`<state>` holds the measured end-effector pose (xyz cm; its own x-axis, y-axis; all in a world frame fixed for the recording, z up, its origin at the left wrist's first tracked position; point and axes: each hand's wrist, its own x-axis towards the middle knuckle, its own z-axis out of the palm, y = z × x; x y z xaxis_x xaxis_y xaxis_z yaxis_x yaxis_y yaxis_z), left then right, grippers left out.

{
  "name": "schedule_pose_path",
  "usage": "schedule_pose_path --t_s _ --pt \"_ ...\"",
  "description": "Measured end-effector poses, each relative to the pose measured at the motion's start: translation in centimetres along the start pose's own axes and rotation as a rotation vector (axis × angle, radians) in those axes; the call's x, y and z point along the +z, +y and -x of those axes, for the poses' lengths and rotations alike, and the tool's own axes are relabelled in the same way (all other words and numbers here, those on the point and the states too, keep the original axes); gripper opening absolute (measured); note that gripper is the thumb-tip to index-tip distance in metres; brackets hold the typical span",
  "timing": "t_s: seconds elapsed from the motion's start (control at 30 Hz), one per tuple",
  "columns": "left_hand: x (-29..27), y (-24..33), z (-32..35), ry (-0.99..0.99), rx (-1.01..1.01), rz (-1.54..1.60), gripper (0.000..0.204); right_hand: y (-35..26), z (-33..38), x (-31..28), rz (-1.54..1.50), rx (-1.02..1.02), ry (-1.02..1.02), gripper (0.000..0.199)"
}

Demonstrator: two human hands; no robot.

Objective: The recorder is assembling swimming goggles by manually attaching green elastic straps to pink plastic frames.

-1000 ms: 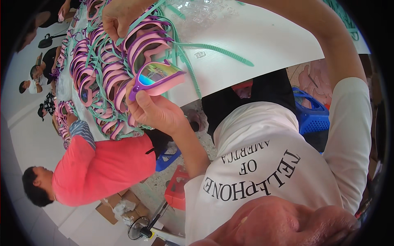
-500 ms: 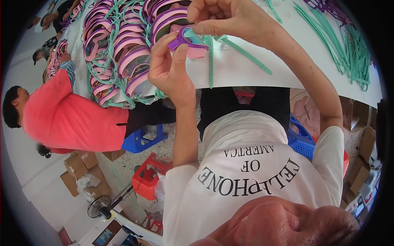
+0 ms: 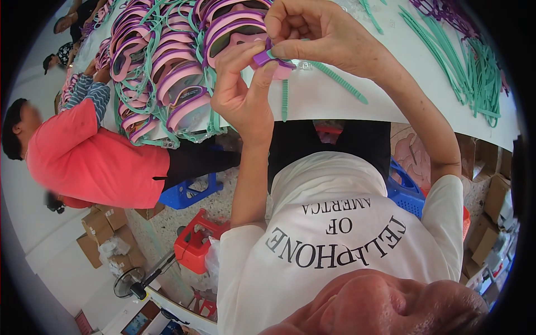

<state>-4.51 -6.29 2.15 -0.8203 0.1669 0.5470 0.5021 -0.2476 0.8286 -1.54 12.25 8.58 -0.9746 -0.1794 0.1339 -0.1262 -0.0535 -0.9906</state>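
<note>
Above the table's near edge, my left hand [image 3: 245, 97] is closed on one side of a pair of pink and purple swim goggles [image 3: 283, 67], thumb below and fingers above. My right hand [image 3: 329, 44] pinches a small teal strap end [image 3: 272, 54] against the goggles' purple side piece; the fingers hide most of that spot. Two ridged teal straps lie on the white table just beyond: a slanting strap [image 3: 341, 84] and a straight strap [image 3: 285, 101], partly covered from above by the hands and goggles.
Rows of finished-looking pink and purple goggles [image 3: 178, 78] with teal straps cover the table's left. Loose teal straps [image 3: 483, 84] and purple frames [image 3: 446, 14] lie at the right. A co-worker in a red top [image 3: 100, 151] stands at left. Stools, including a red stool [image 3: 198, 243], are below.
The goggles in my hands have shifted slightly right and turned, and my right fingers have come down onto their side piece. The co-worker's arms now reach further toward the goggles pile.
</note>
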Motion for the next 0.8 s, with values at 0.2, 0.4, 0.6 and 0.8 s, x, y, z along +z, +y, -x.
schedule_pose_path --t_s 0.2,0.4,0.6,0.8 --pt "0.2 0.0 0.0 -0.008 0.040 -0.031 0.027 1.6 0.6 0.0 -0.119 -0.103 -0.026 0.016" --pt "0.0 -0.6 -0.2 -0.114 0.120 -0.160 0.028 2.7 1.5 -0.2 -0.030 -0.202 0.045 0.016" --pt "1.3 -0.8 -0.4 -0.132 0.135 -0.162 0.028 3.9 2.7 -1.3 -0.296 -0.057 0.145 0.018" --pt "1.3 -1.0 -0.3 -0.151 0.197 -0.243 0.027 4.0 3.3 -1.4 -0.130 -0.035 0.149 0.018"
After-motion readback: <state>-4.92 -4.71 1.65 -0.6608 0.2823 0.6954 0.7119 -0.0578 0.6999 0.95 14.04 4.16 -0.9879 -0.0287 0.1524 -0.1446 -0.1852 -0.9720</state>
